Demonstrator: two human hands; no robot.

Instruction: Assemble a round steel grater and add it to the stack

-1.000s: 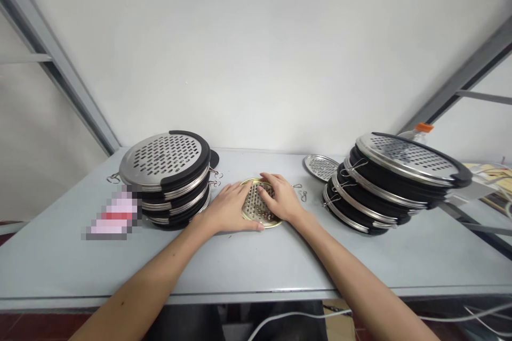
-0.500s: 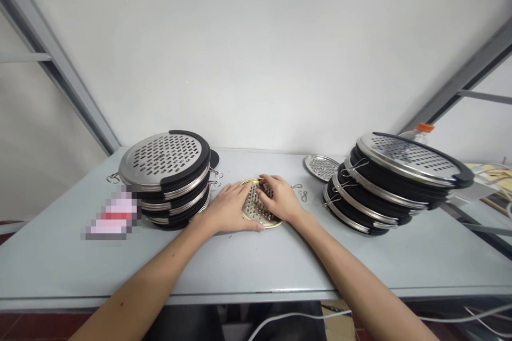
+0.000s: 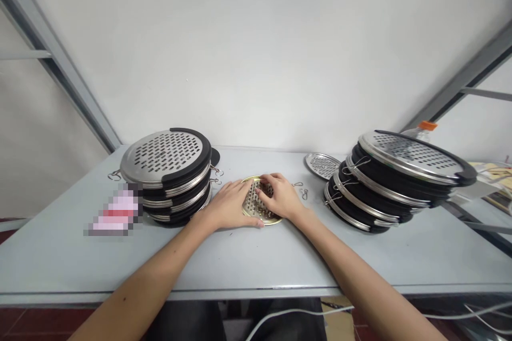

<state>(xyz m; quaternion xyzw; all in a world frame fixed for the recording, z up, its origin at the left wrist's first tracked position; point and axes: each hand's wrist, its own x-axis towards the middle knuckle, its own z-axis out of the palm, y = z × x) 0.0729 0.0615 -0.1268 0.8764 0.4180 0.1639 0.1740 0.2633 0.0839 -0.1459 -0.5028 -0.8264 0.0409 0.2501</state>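
A round flat metal grater [image 3: 262, 203] with a yellowish rim lies on the table in front of me. My left hand [image 3: 229, 206] holds it along the left side, the thumb against the near rim and the fingers at the far left edge. My right hand [image 3: 283, 200] grips the grater's right side, thumb and fingertips bent over the raised teeth. Its palm hides the right part of the rim. Just right of that hand lie small wire hooks [image 3: 304, 194].
Stacked graters with black edging stand at left [image 3: 166, 157] and right [image 3: 412, 157], the right stack leaning. A loose grater [image 3: 321, 165] lies behind the right stack. A bottle with an orange cap [image 3: 427, 126] stands farther back. A blurred pink item [image 3: 116, 213] lies at left.
The view has shifted slightly. Both hands stay on the grater in nearly the same pose.
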